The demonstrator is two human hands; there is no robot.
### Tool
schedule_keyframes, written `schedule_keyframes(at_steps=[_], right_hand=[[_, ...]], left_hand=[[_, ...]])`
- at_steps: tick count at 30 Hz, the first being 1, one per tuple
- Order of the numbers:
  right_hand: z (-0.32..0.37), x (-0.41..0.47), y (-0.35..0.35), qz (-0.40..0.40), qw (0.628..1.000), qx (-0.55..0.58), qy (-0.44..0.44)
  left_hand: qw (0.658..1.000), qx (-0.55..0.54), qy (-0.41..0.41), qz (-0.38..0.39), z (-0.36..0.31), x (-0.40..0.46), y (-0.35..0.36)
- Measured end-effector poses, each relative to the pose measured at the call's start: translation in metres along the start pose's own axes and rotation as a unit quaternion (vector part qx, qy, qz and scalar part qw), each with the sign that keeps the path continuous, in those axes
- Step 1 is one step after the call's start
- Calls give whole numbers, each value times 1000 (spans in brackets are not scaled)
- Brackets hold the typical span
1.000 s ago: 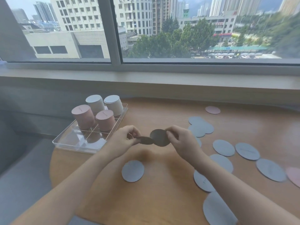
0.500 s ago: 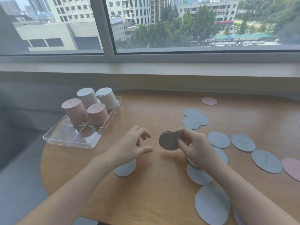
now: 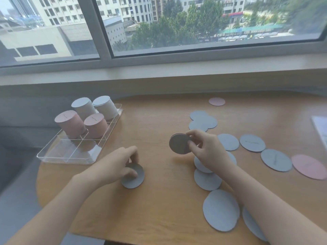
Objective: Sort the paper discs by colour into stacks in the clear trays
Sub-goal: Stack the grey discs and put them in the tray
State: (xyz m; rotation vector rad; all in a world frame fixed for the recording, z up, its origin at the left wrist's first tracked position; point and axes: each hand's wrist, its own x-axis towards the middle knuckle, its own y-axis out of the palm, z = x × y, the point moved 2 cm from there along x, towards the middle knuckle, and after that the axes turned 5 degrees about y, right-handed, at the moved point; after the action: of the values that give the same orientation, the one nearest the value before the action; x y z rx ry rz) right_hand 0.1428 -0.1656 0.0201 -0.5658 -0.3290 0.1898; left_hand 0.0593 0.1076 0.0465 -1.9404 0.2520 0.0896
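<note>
**Meanwhile, both hands on blue discs at the wooden surface**

Near the centre of the frame the right hand [image 3: 207,149] pinches a small stack of blue discs [image 3: 179,143] between thumb and fingers, lifted off the surface [image 3: 159,200] and tilted so the shaded face points toward the camera. Lower and to the left, the left hand [image 3: 116,165] reaches down with curled fingers onto a single blue disc [image 3: 133,175] lying flat on the wood; thumb and fingertips touch its near and far edges. Whether that disc is lifted at all cannot be told.

At the left of the frame stands the clear tray [image 3: 53,155], divided into compartments. Its far compartments hold four tall stacks: two pink stacks [image 3: 70,123] in front and two blue-topped stacks [image 3: 95,107] behind them. The near compartments look mostly bare, though reflections blur them.

Loose blue discs [image 3: 253,143] lie scattered across the right half of the surface, some overlapping, running from mid-frame down to the lower right edge. One pink disc [image 3: 216,101] lies far back near the window sill [image 3: 159,73], another pink disc [image 3: 308,166] at the right edge.
</note>
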Motion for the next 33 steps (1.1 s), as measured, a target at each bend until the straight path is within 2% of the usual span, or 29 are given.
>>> schedule_keyframes(at_steps=[3,6,11,13,16,18,20,22,24,29,33], right_hand=[[-5,2,1,12,1000,21,20],[-6,4,0,18,999,41,17],[-1,7,-12,90,994,60,-5],[-1,9,-22,85,996,24,-16],[-13,20,-46,13,1000,-27,-4],[-26,24,-61,-33,998,-35,26],[-39,23,-72,-79,995,-32,42],[-48,21,-76,-111,992,-14,53],[-53,21,-75,-120,991,-5,59],[-61,21,-65,-94,993,-39,64],[-59,20,-60,-56,996,-1,75]], left_hand=[[989,-116,32,-80,-19,16,5],[956,-219,65,-183,-39,39,14],[911,-315,77,-253,-75,71,28],[901,-334,94,-260,-87,82,30],[902,-333,126,-244,-100,102,34],[933,-248,133,-225,-102,115,41],[971,-111,120,-176,-101,125,52],[984,-36,98,-145,-100,130,60],[983,-19,94,-154,-99,134,64],[959,-190,101,-183,-99,134,64],[926,-285,119,-215,-99,130,61]])
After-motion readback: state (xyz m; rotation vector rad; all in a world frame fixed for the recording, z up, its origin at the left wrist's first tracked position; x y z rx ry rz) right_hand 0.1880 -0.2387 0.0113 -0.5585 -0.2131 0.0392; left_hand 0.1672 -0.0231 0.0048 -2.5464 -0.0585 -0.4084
